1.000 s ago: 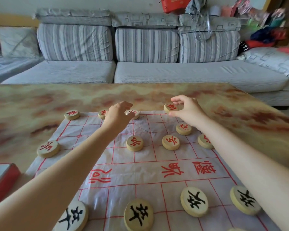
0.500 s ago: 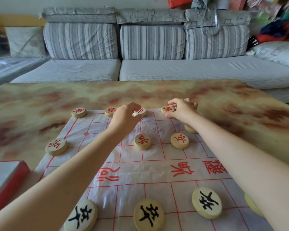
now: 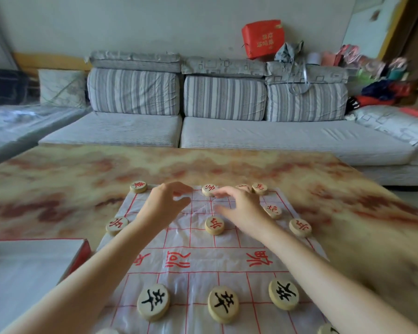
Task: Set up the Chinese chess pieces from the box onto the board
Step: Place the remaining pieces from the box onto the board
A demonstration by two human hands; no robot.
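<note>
The board (image 3: 203,261) is laid on the table (image 3: 58,179), and the box (image 3: 29,273) is set just left of it. Three pieces (image 3: 223,304) are lined across its near half; other pieces (image 3: 214,225) are spread over its far half. A sofa (image 3: 227,136) is placed behind the table.

Back rank crowded — red pieces (image 3: 138,186) line the far edge of the board (image 3: 217,260), with left hand (image 3: 164,203) and right hand (image 3: 241,208) over the palace. River band open. Near row: three black pieces (image 3: 223,303), gaps between. Box (image 3: 34,273) just beside the left edge.
</note>
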